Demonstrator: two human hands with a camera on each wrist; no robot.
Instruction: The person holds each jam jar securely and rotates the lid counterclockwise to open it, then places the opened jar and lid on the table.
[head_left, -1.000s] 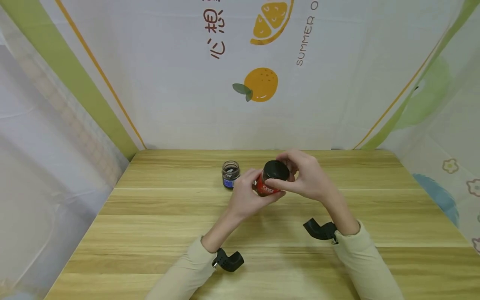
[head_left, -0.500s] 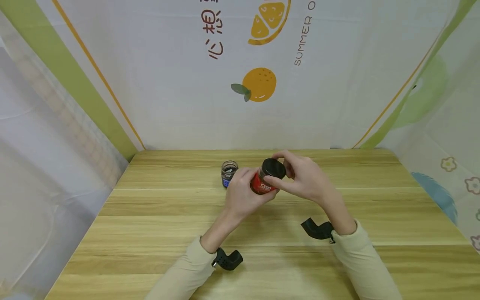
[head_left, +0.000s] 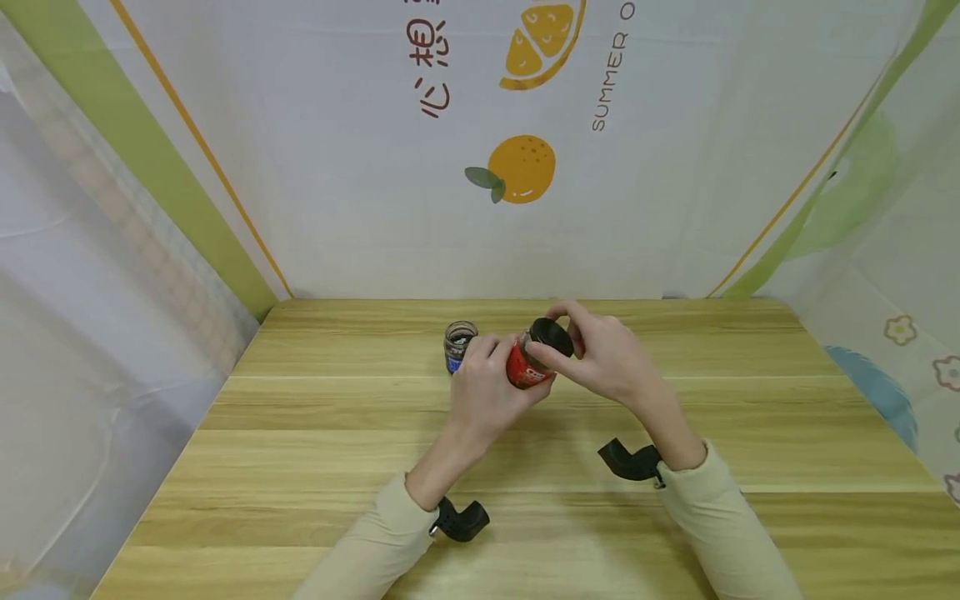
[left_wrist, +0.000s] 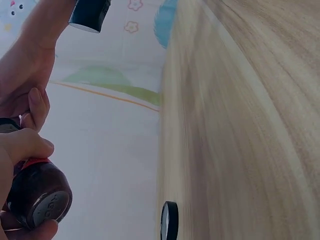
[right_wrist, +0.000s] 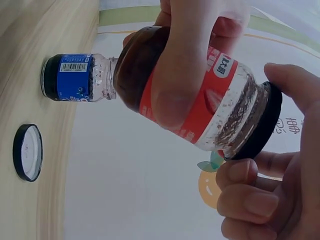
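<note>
The left hand (head_left: 486, 385) is curled round the tall clear glass jar with a red paper label (right_wrist: 223, 92), holding it tilted above the surface (head_left: 315, 467). The right hand (head_left: 606, 357) pinches the round black lid (right_wrist: 262, 122) at the jar's mouth with thumb and bent fingers. I cannot tell how tight the lid is. If it is loose and the jar tips more, dark sauce could run out. The glass looks smooth, so if the right hand twists hard and the left hand grips too softly, the jar could spin or drop. Just beside, the small glass jar with a blue label (right_wrist: 74, 77) stands open, so a bump could knock it over. A flat black lid with a white inside (right_wrist: 30, 152) lies near, inside up, where a sleeve could push it.
</note>
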